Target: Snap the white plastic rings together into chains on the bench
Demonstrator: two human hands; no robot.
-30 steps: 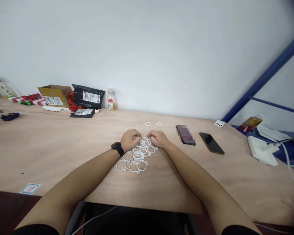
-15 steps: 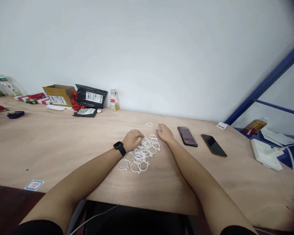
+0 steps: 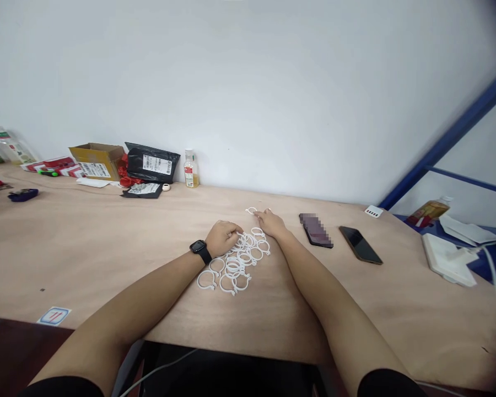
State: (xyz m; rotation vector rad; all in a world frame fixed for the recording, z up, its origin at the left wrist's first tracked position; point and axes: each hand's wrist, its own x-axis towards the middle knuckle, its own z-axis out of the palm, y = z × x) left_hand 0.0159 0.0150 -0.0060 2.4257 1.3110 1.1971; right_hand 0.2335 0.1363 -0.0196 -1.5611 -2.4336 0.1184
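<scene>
A heap of several white plastic rings (image 3: 233,262) lies on the wooden table (image 3: 107,248) in front of me. My left hand (image 3: 220,237), with a black watch (image 3: 200,251) on the wrist, rests curled on the heap's far left edge, fingers closed on rings. My right hand (image 3: 271,223) is stretched out beyond the heap, its fingers reaching the two loose rings (image 3: 251,210) set apart near the wall. Its fingertips touch these rings, and I cannot see whether it grips one.
Two dark phones (image 3: 315,229) (image 3: 360,244) lie to the right of my hands. A small bottle (image 3: 188,169), a black parcel bag (image 3: 151,163) and a cardboard box (image 3: 96,160) stand along the wall at left. A blue metal frame (image 3: 446,138) and white items (image 3: 448,258) are at right.
My right hand left the heap and moved forward to the two loose rings near the wall. My left hand stayed on the heap.
</scene>
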